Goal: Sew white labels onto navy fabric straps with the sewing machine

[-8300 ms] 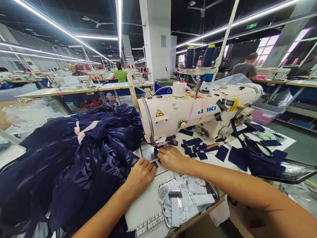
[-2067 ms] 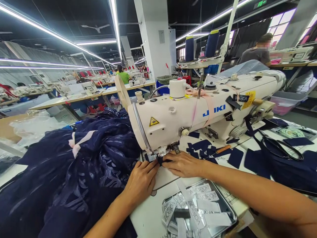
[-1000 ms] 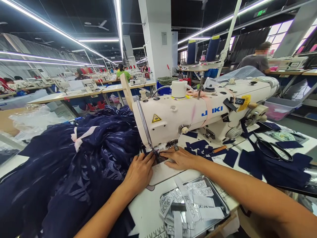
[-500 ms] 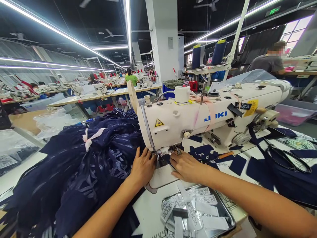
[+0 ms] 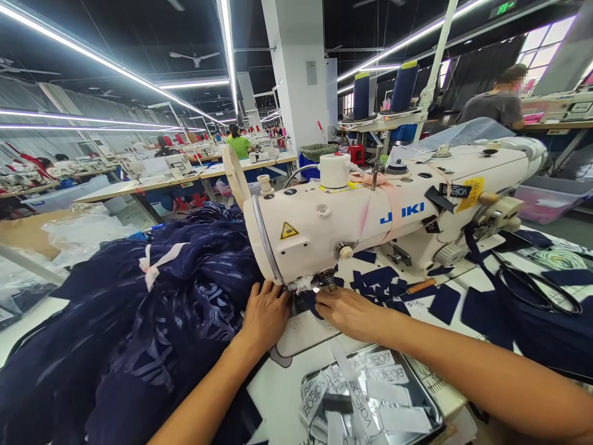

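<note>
At the far left of the frame, crumpled clear plastic (image 5: pixel 83 232) lies beside a large heap of navy fabric (image 5: pixel 115 334), which fills the left and lower left and has a pale ribbon (image 5: pixel 157 264) tied on top. Farther back, left of the upper middle, sits a person in a green top (image 5: pixel 238 145). Near the middle, the left hand (image 5: pixel 266 309) reaches under the end of the white sewing machine (image 5: pixel 319 222), palm down along the heap's right edge, its fingers side by side with slight gaps; their tips are partly hidden, so I cannot tell whether they grip anything. Just right of them, under the needle area, lies a small dark cloth piece (image 5: pixel 311 303), in the space between the two hands. The right hand (image 5: pixel 345 312) comes in from the right, its fingers bent and close together, the tips at the right edge of that piece; whether they pinch it or only press on it, I cannot tell. Below this hand, a metal tray (image 5: pixel 428 395) of printed white labels (image 5: pixel 404 419) rests on the white tabletop (image 5: pixel 280 398). To the right are navy scraps (image 5: pixel 377 278), an orange-handled tool (image 5: pixel 421 285) and, at the right edge, black scissors (image 5: pixel 540 285) on more navy cloth. A person in grey (image 5: pixel 493 110) shows at upper right.
</note>
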`<move>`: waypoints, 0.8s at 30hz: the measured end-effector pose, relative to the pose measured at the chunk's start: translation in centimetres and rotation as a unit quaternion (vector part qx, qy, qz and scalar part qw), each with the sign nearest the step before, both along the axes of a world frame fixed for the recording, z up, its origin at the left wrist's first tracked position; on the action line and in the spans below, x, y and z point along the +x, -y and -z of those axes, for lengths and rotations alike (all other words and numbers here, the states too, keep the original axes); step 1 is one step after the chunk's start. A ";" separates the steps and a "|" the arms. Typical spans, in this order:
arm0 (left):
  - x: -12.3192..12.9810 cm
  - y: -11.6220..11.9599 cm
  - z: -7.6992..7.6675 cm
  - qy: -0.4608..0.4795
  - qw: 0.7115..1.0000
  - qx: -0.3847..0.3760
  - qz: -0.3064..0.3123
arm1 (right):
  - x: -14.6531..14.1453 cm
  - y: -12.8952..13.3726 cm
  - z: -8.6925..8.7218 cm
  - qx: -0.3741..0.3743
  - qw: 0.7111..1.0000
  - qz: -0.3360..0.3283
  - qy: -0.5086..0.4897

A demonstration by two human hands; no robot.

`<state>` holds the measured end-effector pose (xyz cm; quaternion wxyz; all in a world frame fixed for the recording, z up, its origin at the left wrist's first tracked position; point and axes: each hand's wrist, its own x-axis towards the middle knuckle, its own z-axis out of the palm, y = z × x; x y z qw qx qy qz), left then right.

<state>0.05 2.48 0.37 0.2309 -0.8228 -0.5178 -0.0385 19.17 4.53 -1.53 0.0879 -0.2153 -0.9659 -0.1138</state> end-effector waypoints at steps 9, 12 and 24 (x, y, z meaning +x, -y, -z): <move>-0.3 -0.2 0.7 0.005 1.000 -0.008 -0.002 | -0.7 0.7 0.1 0.007 1.000 0.008 0.009; -0.3 -0.3 0.7 0.010 1.000 -0.010 -0.004 | -0.9 0.8 0.1 0.001 1.000 0.013 0.008; -0.4 -1.1 0.8 0.033 0.999 -0.020 -0.003 | -1.8 1.1 0.4 0.005 0.999 0.048 0.018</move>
